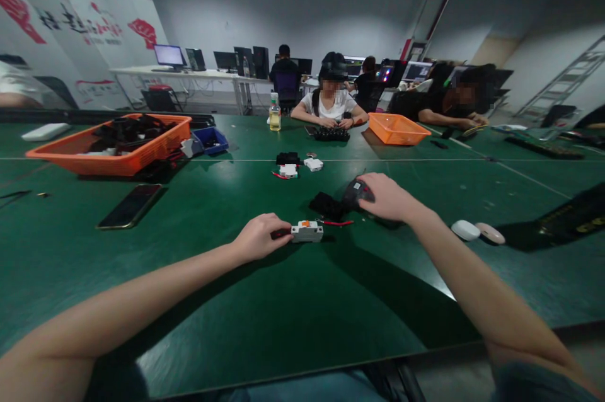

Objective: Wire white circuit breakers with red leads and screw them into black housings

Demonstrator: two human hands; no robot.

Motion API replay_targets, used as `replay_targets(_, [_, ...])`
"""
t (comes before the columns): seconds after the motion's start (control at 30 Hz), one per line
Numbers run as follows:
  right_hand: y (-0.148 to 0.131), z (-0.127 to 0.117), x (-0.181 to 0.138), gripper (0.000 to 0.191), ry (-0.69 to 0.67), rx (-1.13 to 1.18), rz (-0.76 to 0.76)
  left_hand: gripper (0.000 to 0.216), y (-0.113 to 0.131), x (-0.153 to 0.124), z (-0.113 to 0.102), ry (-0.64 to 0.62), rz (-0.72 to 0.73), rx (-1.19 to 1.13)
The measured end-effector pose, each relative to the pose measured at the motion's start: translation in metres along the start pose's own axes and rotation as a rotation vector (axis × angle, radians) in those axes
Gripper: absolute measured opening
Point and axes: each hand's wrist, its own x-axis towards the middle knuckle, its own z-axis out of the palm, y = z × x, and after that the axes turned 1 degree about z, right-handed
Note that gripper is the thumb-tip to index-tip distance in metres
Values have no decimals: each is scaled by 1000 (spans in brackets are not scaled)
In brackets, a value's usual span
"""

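My left hand [263, 237] is closed at the left end of a white circuit breaker [308, 232] with an orange toggle. Between thumb and fingers shows a small dark piece [281, 234] with some red on it. My right hand [386, 196] curls over a dark, rounded object [355, 193] bearing a white label and a red mark; its exact kind is unclear. A black bundle [327, 205] lies just left of that object. Between the bundle and the breaker is a thin red piece [338, 223], perhaps a wire.
White breakers [289, 170] sit further back beside black parts. At the left are an orange basket [118, 162] of black items, a blue bin [210, 140] and a phone [131, 206]. Earbud-like cases [466, 230] lie right. A person [329, 103] sits opposite near another orange basket [397, 130].
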Motion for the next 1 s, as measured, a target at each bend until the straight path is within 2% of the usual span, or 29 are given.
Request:
replay_targets(0.1, [37, 10, -4, 59, -217, -141, 258, 21, -1, 0, 0, 0, 5, -7])
replay_targets(0.2, [48, 30, -3, 53, -356, -138, 344, 20, -2, -1, 1, 4, 19, -12])
replay_targets(0.3, [46, 46, 4, 49, -337, -136, 369, 21, -2, -1, 1, 2, 17, -8])
replay_targets(0.43, [44, 55, 9, 56, -301, -137, 424, 21, -2, -1, 0, -17, -4, -7])
replay_targets(0.67, [42, 58, 4, 64, -261, -133, 475, 22, -3, -1, 2, -9, 1, -15])
replay_targets(1.0, [47, 53, 7, 59, -291, -37, 502, 23, -6, -2, 3, -50, -28, -26])
